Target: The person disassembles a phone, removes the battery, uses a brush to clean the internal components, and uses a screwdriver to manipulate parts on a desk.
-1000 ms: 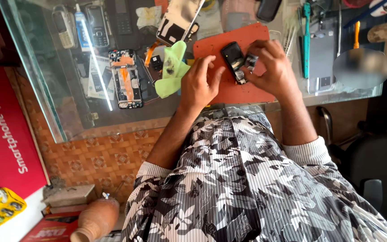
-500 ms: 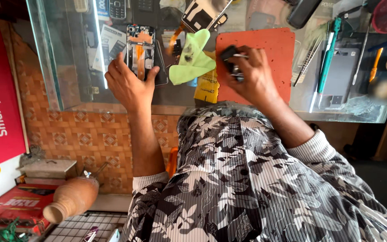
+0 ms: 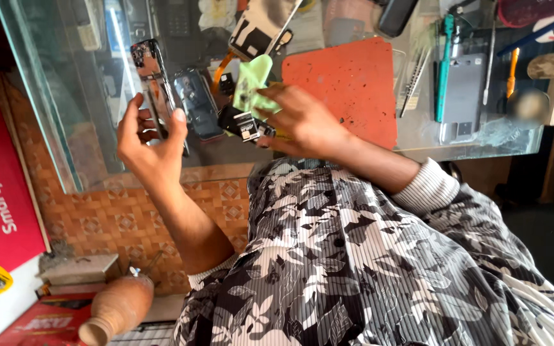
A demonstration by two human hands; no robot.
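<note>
1. The left hand (image 3: 152,138) holds a slim opened phone frame with a shiny dark face (image 3: 155,86) upright above the glass counter (image 3: 65,128). The grip is narrow, thumb on one long edge and fingers curled behind the other. Pinched only by its edges, the frame could twist out and drop onto the glass, judging by how little of the hand supports it.

2. The right hand (image 3: 306,122) rests low over the counter's near edge, fingers closed loosely around a small black phone part with a pale metal patch (image 3: 245,125). How firmly it is held cannot be told, since the fingers cover most of it. The part sits close to the counter's edge, so a loosened grip could let it slide off into the lap.

3. A pale green cloth (image 3: 251,83) lies just beyond the right fingertips, touching or nearly touching them. It could drag loose pieces if pulled.

4. A dark phone body lying flat (image 3: 193,102) sits between the two hands; a careless sweep could knock it.

5. The red-orange work mat (image 3: 347,83) lies to the right, with a grey phone back and tools (image 3: 463,96) beyond it.
</note>
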